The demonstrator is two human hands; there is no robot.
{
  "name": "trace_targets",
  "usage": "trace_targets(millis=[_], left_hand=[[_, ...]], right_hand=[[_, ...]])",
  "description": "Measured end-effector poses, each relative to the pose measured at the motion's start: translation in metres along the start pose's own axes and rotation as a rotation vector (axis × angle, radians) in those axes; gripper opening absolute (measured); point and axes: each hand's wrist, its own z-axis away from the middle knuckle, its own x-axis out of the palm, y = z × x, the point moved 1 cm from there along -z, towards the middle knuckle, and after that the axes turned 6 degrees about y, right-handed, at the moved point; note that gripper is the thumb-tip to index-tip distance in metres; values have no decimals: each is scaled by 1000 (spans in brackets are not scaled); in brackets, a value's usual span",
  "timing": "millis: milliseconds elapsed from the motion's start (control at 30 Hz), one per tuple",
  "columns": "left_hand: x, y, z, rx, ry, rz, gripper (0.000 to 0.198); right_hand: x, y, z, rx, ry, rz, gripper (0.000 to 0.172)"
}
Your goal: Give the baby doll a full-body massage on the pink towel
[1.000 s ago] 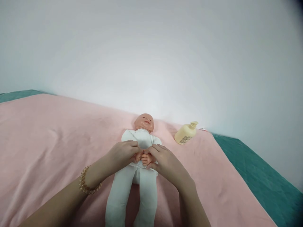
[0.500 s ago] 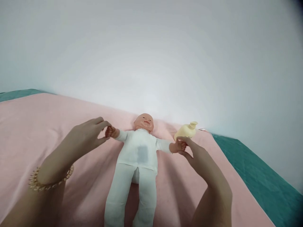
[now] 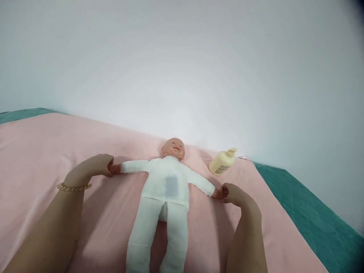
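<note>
A baby doll [image 3: 159, 178] with a white cloth body lies on its back, head away from me, arms stretched out to both sides. A grey-blue patch marks its chest. My left hand [image 3: 99, 165], closed, grips the doll's hand [image 3: 115, 168] on the left side. On the other side my right hand [image 3: 234, 194] is closed around the doll's other hand [image 3: 220, 192]. Both doll arms slope out low over the cloth. A gold bracelet [image 3: 74, 187] circles my left wrist. The doll's feet are cut off by the lower edge.
A pale yellow pump bottle [image 3: 222, 162] stands up the bed, just beyond my right hand. Pink cloth [image 3: 57, 151] lies under the doll, over a green sheet [image 3: 307, 201] that shows at the right and far left. A white wall [image 3: 182, 68] rises behind.
My hands have moved outward and the doll's arms are now stretched straighter. My right hand has also come lower, uncovering the front of the bottle. My fingers have closed on the doll's hands.
</note>
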Motion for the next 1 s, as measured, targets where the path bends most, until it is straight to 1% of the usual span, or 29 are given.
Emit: trace_targets(millis=[100,167,233,300,333,400,467,500,567,633,700,767,833,900,1000], left_hand=[[2,0,-2,-34,-16,19,10],[3,0,0,-32,-6,6,12],[2,1,5,-3,84,-1,14],[-2,6,13,26,208,-4,15],[-5,10,18,34,264,-8,15],[-13,21,30,48,338,-22,15],[-20,36,41,43,372,-46,14],[-24,44,46,40,408,-62,14],[-28,64,52,70,450,-89,14],[-28,84,54,142,461,-85,10],[-26,103,53,269,480,-49,9],[-20,120,50,404,511,6,13],[-11,133,46,548,494,62,17],[2,143,43,680,445,81,22],[22,153,40,807,410,-12,28]], right_hand=[[2,1,-2,-52,34,36,21],[1,1,0,-56,40,48,21],[-2,-1,6,-44,67,49,19],[-7,-3,15,-31,129,17,15],[-9,-4,21,-27,169,0,12],[-14,-10,33,-41,241,-2,10],[-17,-19,46,-76,292,36,12],[-18,-25,53,-100,318,62,12],[-19,-39,66,-145,384,123,9],[-18,-54,79,-198,438,164,7],[-16,-68,91,-258,486,160,9],[-13,-82,101,-343,503,132,10],[-8,-95,107,-431,459,91,12],[-1,-107,109,-504,378,50,15],[13,-122,107,-574,270,31,17]])
